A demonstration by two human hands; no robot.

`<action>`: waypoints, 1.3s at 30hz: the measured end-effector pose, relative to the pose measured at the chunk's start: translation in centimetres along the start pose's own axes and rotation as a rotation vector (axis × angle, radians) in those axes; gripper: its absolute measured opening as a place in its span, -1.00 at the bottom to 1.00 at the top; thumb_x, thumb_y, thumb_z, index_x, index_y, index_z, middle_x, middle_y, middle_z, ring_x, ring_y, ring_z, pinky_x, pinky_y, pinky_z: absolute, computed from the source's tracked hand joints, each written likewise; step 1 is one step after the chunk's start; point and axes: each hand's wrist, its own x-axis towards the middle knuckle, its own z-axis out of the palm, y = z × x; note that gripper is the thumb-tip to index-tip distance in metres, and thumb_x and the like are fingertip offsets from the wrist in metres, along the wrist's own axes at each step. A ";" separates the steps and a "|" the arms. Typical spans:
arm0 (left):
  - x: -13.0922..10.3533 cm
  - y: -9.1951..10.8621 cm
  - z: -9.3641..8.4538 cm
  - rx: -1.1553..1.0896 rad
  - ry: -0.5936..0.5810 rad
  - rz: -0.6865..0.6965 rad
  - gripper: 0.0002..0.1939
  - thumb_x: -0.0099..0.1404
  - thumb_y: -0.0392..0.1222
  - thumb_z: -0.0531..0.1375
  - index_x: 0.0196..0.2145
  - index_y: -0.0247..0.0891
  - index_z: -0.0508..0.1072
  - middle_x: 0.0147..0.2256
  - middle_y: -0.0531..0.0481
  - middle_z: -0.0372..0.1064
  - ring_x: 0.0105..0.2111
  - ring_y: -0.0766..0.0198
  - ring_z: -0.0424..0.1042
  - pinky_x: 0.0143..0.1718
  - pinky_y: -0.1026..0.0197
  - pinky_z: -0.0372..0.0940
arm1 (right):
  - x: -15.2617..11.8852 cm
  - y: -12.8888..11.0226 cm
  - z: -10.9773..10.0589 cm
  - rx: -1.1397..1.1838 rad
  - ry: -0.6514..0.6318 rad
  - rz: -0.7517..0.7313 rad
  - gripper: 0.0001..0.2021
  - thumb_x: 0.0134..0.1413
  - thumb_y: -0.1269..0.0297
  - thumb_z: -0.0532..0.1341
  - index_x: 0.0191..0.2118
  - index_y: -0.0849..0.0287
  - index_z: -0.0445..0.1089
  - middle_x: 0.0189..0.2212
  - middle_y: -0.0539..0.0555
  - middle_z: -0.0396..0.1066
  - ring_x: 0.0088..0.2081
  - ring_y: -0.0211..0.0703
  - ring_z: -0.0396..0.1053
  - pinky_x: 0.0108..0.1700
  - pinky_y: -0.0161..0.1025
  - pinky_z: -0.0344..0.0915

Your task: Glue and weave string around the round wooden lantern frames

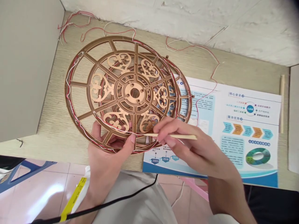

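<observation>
My left hand (109, 152) grips the near rim of a round bronze-coloured openwork frame (135, 93), thumb on top and fingers underneath. Thin red and white wires (68, 84) run along the frame's outer channel and part of an inner ring. Pinched in my right hand (187, 140) is a slim wooden stick (182, 136), its tip against the wires beside my left thumb. Beneath the held frame lies at least one more similar frame (189, 99), largely covered by it. The held frame is tilted above the table.
A printed brochure (252, 130) lies under and right of the frames. Loose red and white wires (77, 14) trail over the table's back edge. Another wooden stick (282, 102) rests at the far right. Grey panels (25, 62) stand left and right; a black cable (121, 199) crosses my lap.
</observation>
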 end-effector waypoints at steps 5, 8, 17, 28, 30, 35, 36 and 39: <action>0.1 0.0 0.1 -0.013 -0.007 0.004 -0.36 0.00 -0.19 0.51 0.02 -0.17 0.40 -0.25 -0.03 0.62 -0.30 0.15 0.66 -0.22 0.18 0.59 | 0.0 0.2 0.4 0.184 0.077 0.187 -0.79 0.44 0.18 0.10 -0.23 0.10 0.40 -0.35 0.07 0.43 -0.39 -0.19 0.38 -0.43 -0.26 0.34; 0.1 0.0 0.1 -0.023 -0.027 0.006 -0.38 0.02 -0.20 0.50 0.01 -0.17 0.40 -0.27 -0.02 0.63 -0.34 0.19 0.66 -0.25 0.22 0.58 | 0.0 0.2 0.6 0.263 0.097 0.224 -0.78 0.43 0.14 0.11 -0.23 0.11 0.39 -0.35 0.06 0.42 -0.41 -0.21 0.34 -0.43 -0.26 0.33; 0.1 0.1 0.2 -0.011 0.002 -0.012 -0.36 -0.02 -0.17 0.52 0.00 -0.18 0.41 -0.23 -0.06 0.62 -0.29 0.12 0.66 -0.22 0.13 0.60 | -0.5 -0.2 1.5 0.159 0.202 0.227 -0.78 0.44 0.15 0.10 -0.22 0.09 0.40 -0.41 0.03 0.42 -0.42 -0.23 0.39 -0.45 -0.31 0.36; 0.1 0.1 0.3 -0.036 -0.003 0.000 -0.40 -0.01 -0.19 0.52 -0.03 -0.17 0.40 -0.25 -0.03 0.62 -0.34 0.16 0.66 -0.27 0.19 0.60 | -1.7 -1.5 5.0 -0.066 0.541 0.267 -0.91 0.36 0.34 0.17 -0.23 0.06 0.38 -0.49 -0.08 0.48 -0.56 -0.32 0.40 -0.55 -0.39 0.31; 0.1 0.1 0.3 -0.051 -0.003 -0.002 -0.40 -0.01 -0.19 0.52 -0.04 -0.16 0.41 -0.25 -0.03 0.62 -0.34 0.16 0.66 -0.26 0.19 0.60 | -1.6 -1.9 5.4 -0.156 0.562 0.273 -0.92 0.35 0.33 0.17 -0.24 0.05 0.35 -0.52 -0.09 0.46 -0.57 -0.31 0.38 -0.55 -0.37 0.30; 0.2 0.1 0.3 -0.066 -0.012 0.006 -0.40 0.00 -0.20 0.52 -0.03 -0.17 0.41 -0.26 -0.03 0.62 -0.34 0.15 0.66 -0.27 0.19 0.60 | -0.9 -2.4 5.6 -0.196 0.580 0.267 -0.87 0.32 0.34 0.16 -0.31 0.04 0.32 -0.56 -0.10 0.43 -0.60 -0.30 0.38 -0.58 -0.36 0.26; 0.2 0.1 0.3 -0.068 -0.012 0.004 -0.40 0.00 -0.20 0.52 -0.02 -0.17 0.41 -0.26 -0.04 0.63 -0.33 0.14 0.66 -0.26 0.18 0.60 | -0.9 -2.3 5.5 -0.162 0.601 0.281 -0.86 0.33 0.33 0.15 -0.32 0.04 0.33 -0.55 -0.09 0.44 -0.60 -0.29 0.39 -0.59 -0.35 0.26; 0.2 0.1 0.2 -0.070 -0.014 0.000 -0.39 0.02 -0.20 0.51 0.00 -0.18 0.41 -0.22 -0.07 0.63 -0.27 0.12 0.67 -0.21 0.16 0.60 | -1.2 -1.8 5.0 -0.065 0.716 0.339 -0.84 0.35 0.30 0.17 -0.32 0.06 0.39 -0.51 -0.03 0.48 -0.56 -0.23 0.44 -0.59 -0.31 0.32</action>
